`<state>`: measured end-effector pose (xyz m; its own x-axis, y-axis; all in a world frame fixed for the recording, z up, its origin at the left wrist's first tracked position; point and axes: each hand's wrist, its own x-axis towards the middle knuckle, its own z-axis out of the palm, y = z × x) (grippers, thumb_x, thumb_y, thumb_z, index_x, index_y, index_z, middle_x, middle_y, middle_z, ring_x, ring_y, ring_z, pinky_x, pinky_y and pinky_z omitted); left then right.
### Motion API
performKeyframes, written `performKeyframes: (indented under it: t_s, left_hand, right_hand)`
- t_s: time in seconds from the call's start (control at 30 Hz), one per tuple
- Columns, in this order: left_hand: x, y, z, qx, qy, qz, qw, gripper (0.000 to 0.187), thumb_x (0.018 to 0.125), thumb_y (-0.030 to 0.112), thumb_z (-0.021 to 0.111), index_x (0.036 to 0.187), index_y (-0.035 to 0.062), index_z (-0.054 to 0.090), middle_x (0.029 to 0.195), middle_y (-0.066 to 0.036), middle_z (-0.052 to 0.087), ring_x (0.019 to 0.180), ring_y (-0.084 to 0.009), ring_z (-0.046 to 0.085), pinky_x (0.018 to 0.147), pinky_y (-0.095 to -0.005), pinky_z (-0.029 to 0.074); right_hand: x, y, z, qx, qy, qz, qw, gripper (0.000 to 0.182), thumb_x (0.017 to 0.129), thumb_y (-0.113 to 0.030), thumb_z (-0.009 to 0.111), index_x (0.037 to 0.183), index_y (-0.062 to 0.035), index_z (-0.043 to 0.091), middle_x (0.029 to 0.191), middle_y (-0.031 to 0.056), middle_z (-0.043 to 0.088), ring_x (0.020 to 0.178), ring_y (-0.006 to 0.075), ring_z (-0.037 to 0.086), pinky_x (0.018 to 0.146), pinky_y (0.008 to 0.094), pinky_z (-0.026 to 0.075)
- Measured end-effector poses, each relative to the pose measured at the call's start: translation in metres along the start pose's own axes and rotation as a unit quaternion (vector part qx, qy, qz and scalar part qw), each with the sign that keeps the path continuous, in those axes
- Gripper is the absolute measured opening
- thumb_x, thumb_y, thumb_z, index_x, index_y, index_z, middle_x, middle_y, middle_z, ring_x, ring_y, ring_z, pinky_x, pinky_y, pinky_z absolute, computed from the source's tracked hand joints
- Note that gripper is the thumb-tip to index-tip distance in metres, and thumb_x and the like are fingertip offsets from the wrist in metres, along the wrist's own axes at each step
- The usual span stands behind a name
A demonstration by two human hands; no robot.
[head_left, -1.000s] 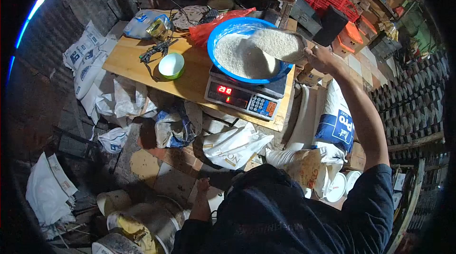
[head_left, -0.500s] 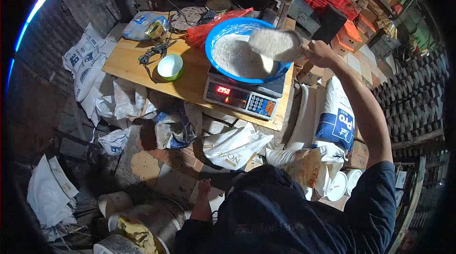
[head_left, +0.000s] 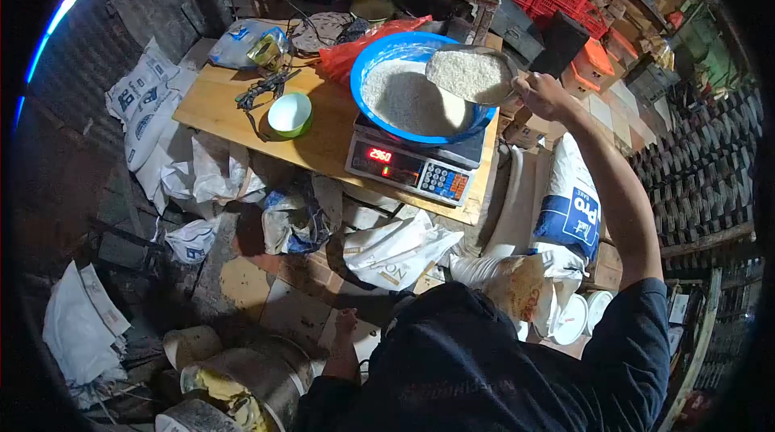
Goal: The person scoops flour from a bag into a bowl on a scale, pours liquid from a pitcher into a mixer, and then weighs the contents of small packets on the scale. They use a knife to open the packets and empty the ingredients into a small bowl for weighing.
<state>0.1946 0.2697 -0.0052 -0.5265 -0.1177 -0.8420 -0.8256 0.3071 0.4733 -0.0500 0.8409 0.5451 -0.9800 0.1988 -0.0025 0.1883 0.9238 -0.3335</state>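
My right hand (head_left: 546, 96) is wrapped round the handle of a scoop (head_left: 510, 91). Pale flour (head_left: 468, 73) fills the scoop, which hangs over the right side of a blue basin (head_left: 362, 113). More flour (head_left: 408, 97) covers the bottom of the basin. Under the basin stands a digital scale (head_left: 404, 174) with lit red digits reading 2960. My left hand (head_left: 346, 325) hangs low beside my body, away from the table, and its fingers are too small and dim to make out.
A green bowl (head_left: 290, 114) and a black cable (head_left: 262, 93) lie on the wooden table (head_left: 218, 113), left of the scale. Sacks (head_left: 569, 198) stand right of the table; white bags (head_left: 400, 250) lie on the floor before it. A metal pot (head_left: 274, 375) is at lower left.
The scoop has tipped more level, so the flour heaped in it now shows plainly. On the scale the digits went from 2950 to 2960. My left hand stays low.
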Motion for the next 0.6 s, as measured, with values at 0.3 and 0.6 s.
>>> performKeyframes:
  t_s: [0.3, 0.6]
  left_hand:
    - [0.028, -0.018, 0.011, 0.003, 0.027, 0.012, 1.0, 0.028, 0.089, 0.033, 0.061, 0.101, 0.0073, 0.061, 0.072, -0.006, 0.061, 0.054, -0.0172, 0.059, 0.051, -0.0337, 0.051]
    - [0.02, -0.025, -0.002, -0.075, -0.055, 0.005, 0.996, 0.026, 0.086, 0.028, 0.066, 0.1, 0.0067, 0.062, 0.071, -0.005, 0.061, 0.055, -0.016, 0.057, 0.05, -0.032, 0.049]
  right_hand:
    - [-0.014, -0.022, -0.009, -0.131, -0.055, 0.0, 0.99, 0.045, 0.097, -0.035, 0.038, 0.083, 0.0048, 0.054, 0.069, 0.0261, 0.055, 0.066, 0.0389, 0.06, 0.064, 0.0487, 0.044]
    - [-0.012, -0.003, -0.002, -0.076, 0.012, -0.029, 0.997, 0.052, 0.098, -0.035, 0.04, 0.075, 0.0085, 0.059, 0.071, 0.0307, 0.058, 0.072, 0.0432, 0.063, 0.068, 0.05, 0.047]
